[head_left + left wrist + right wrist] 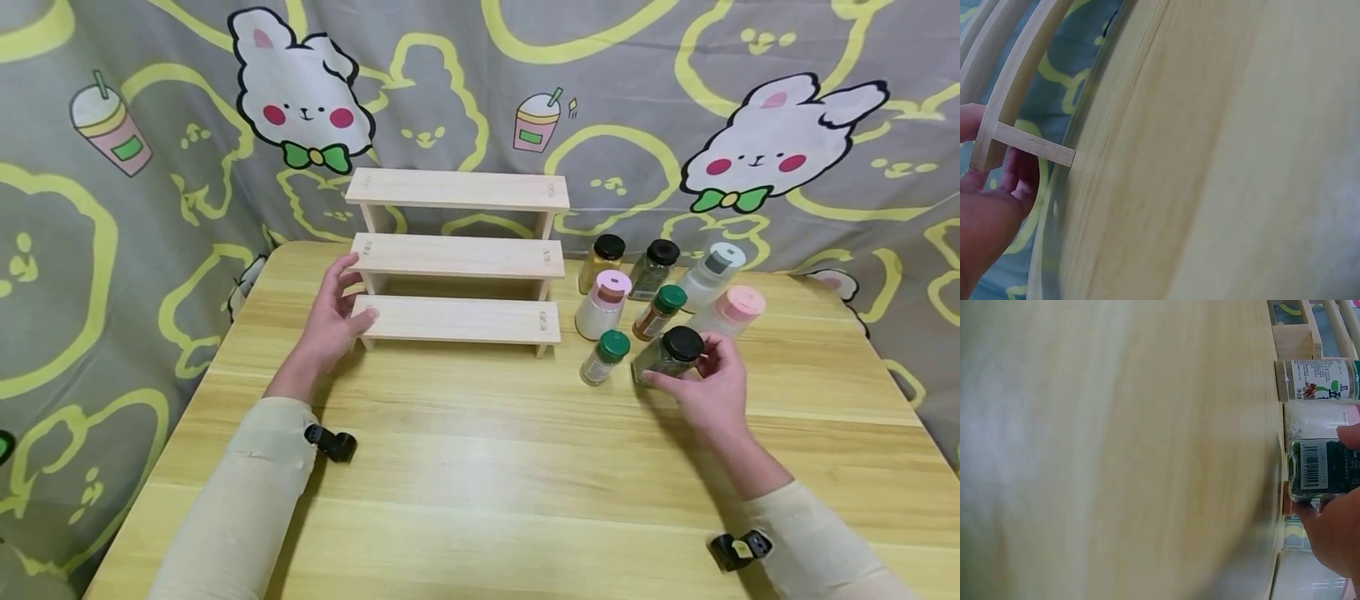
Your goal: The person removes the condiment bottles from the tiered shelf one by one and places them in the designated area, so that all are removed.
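A three-step wooden shelf (457, 317) stands toward the back of the table. My left hand (328, 321) grips its left end, thumb on top of the lowest step and fingers around the end; the left wrist view shows the board (1019, 75) between thumb and fingers. At the right, my right hand (722, 390) holds a clear jar (666, 358) with a black lid and dark green contents, thumb on one side and fingers on the other. A barcode label (1314, 465) shows on this jar in the right wrist view. Beside it stands a small green-capped jar (604, 360).
Behind the held jar several more stand close together: a pink-capped jar (602, 310), another green-capped one (658, 315), two black-lidded jars (600, 265), a white-capped jar (705, 282) and a paler pink-capped one (731, 310). A patterned curtain (450, 92) hangs along the table's back edge.
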`<state>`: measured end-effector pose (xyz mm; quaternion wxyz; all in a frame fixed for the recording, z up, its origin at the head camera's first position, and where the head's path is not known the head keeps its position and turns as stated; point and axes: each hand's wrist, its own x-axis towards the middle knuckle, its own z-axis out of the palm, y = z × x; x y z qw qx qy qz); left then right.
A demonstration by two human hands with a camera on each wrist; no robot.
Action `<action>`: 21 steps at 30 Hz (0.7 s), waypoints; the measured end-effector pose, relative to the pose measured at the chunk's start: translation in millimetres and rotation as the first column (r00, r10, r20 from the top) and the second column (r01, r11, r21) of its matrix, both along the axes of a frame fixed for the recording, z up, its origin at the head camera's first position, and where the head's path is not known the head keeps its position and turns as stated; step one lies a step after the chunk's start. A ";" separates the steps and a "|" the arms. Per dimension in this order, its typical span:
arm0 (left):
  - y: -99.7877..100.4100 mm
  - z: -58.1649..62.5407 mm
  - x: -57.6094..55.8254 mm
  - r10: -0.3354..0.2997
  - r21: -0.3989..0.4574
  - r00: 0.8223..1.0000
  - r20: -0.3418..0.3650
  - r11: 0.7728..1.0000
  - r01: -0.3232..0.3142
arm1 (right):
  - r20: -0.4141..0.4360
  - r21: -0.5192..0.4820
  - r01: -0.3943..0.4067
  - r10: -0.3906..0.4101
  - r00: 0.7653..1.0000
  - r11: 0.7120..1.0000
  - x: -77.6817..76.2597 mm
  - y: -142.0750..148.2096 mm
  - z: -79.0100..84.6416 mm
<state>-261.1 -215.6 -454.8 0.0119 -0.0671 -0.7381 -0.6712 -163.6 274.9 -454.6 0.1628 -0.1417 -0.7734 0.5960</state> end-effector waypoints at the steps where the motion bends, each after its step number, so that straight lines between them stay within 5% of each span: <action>1: 0.0 -0.2 -0.2 0.001 -0.002 1.000 0.000 1.000 -0.001 | 0.005 0.005 0.000 0.000 1.000 1.000 0.1 0.1 -0.8; 9: 1.7 -3.2 -2.5 -0.002 -0.008 1.000 -0.017 1.000 0.002 | 0.002 -0.002 -0.015 0.015 1.000 1.000 1.2 0.8 -7.1; 15: 5.3 -1.9 -2.5 0.021 -0.113 0.999 -0.047 0.993 -0.026 | 0.005 0.064 -0.045 0.045 0.999 0.997 -0.2 1.2 -9.8; 18: 9.6 -1.0 1.6 0.054 -0.223 0.994 -0.096 0.972 -0.074 | 0.012 0.125 -0.055 0.054 0.998 0.991 2.6 0.3 -7.4; 21: 14.3 1.4 7.1 0.097 -0.346 0.986 -0.137 0.928 -0.140 | 0.016 0.180 -0.053 0.051 0.999 0.982 6.8 -1.1 -1.6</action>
